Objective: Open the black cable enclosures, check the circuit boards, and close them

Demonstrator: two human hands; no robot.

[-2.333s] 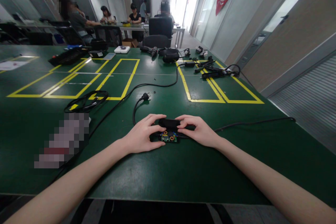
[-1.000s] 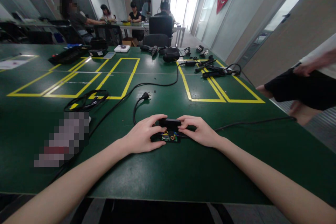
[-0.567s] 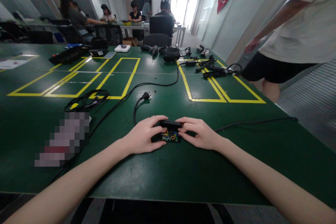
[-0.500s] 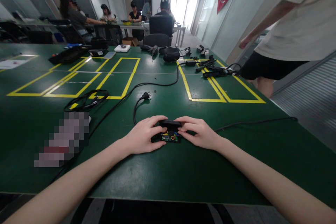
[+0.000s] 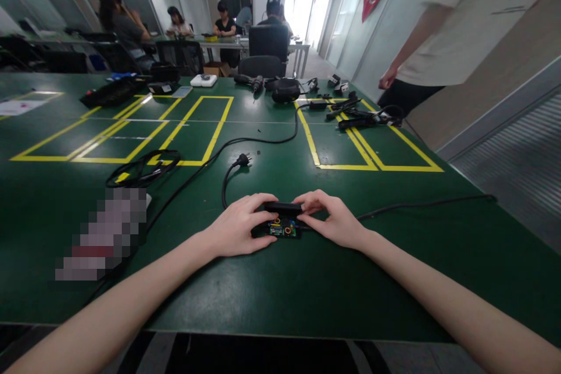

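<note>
An opened black power adapter lies on the green table between my hands, its circuit board (image 5: 277, 230) with copper coils showing. Behind the board, the adapter's black cover half (image 5: 284, 208) stands tilted up. My left hand (image 5: 234, 225) is closed around the adapter's left end, thumb near the board and fingers over the cover. With fingertips and thumb, my right hand (image 5: 335, 222) grips the right end of the cover; its fingers partly hide that corner. One cord ends in a black plug (image 5: 242, 159) behind my left hand. Another cord (image 5: 407, 205) runs off to the right.
A coiled black cable (image 5: 144, 166) and a blurred-out object (image 5: 103, 234) lie at left. Yellow tape outlines (image 5: 348, 167) mark the table (image 5: 280, 298). Farther back are a power drill (image 5: 256, 84), black cables (image 5: 359, 120) and a black tray (image 5: 114, 92). A person (image 5: 438, 52) stands at right.
My right-hand fingers have shifted slightly and bent more at the cover's right end. The left hand stays almost still. The person at right has moved along the table, away from me.
</note>
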